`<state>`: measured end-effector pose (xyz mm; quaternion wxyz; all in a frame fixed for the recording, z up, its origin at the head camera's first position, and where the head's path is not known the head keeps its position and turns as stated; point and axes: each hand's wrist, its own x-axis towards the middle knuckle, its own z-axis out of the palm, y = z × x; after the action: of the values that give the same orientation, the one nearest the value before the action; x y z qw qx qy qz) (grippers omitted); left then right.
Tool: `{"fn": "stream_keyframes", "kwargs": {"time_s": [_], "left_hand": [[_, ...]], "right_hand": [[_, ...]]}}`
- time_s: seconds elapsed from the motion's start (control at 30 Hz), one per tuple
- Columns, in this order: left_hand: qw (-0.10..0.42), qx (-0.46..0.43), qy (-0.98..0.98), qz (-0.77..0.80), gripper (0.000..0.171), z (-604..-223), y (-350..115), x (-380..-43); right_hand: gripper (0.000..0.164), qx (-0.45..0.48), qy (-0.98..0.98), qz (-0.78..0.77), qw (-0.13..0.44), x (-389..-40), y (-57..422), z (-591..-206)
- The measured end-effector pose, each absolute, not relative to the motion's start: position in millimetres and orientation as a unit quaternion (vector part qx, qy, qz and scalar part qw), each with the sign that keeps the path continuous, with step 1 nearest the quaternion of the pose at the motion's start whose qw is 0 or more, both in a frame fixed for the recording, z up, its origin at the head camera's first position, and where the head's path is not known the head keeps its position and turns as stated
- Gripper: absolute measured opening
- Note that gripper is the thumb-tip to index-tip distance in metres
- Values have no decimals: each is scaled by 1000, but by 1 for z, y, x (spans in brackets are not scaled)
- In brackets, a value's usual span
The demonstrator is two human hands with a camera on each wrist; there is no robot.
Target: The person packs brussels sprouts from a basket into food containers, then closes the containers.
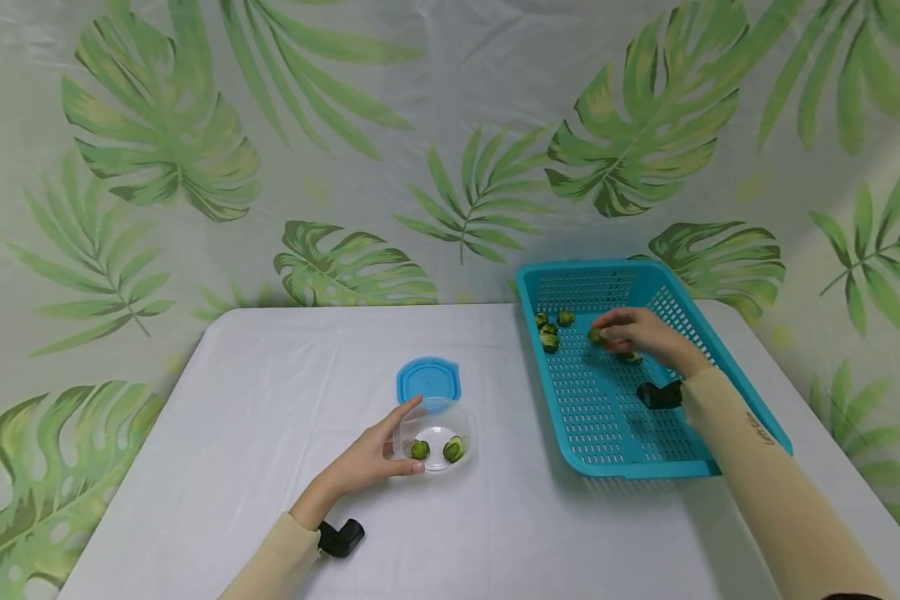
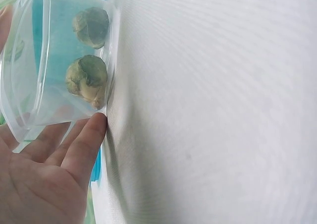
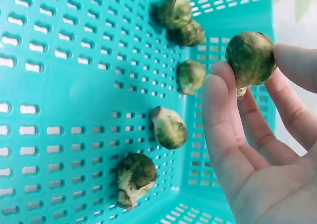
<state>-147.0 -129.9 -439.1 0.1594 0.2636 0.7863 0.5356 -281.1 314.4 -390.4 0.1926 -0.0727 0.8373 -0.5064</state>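
My right hand (image 1: 648, 337) pinches a Brussels sprout (image 3: 250, 58) between thumb and fingertips, over the blue perforated basket (image 1: 562, 417). Several other sprouts lie on the basket floor, among them one with a pale stem (image 3: 169, 128) and a darker one (image 3: 136, 179). To the left, a clear plastic container (image 1: 438, 432) stands on the table with its top uncovered. My left hand (image 1: 367, 458) grips its side, thumb at the near rim and fingers round the far side. Two sprouts sit inside, one on the left (image 1: 419, 450) and one on the right (image 1: 453, 450).
A blue lid (image 1: 426, 379) lies flat just behind the container. The white-covered table (image 1: 217, 433) meets a leaf-patterned backdrop (image 1: 345, 150) at the rear. The basket's raised walls surround the sprouts on the right side of the table.
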Motion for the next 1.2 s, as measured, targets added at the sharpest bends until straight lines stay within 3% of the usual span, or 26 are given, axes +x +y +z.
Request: {"fn": "stream_keyframes", "kwargs": {"time_s": [1.2], "left_hand": [[162, 257, 789, 534, 89, -440, -129, -142]], "right_hand": [[40, -129, 828, -517, 174, -247, 299, -363]]}}
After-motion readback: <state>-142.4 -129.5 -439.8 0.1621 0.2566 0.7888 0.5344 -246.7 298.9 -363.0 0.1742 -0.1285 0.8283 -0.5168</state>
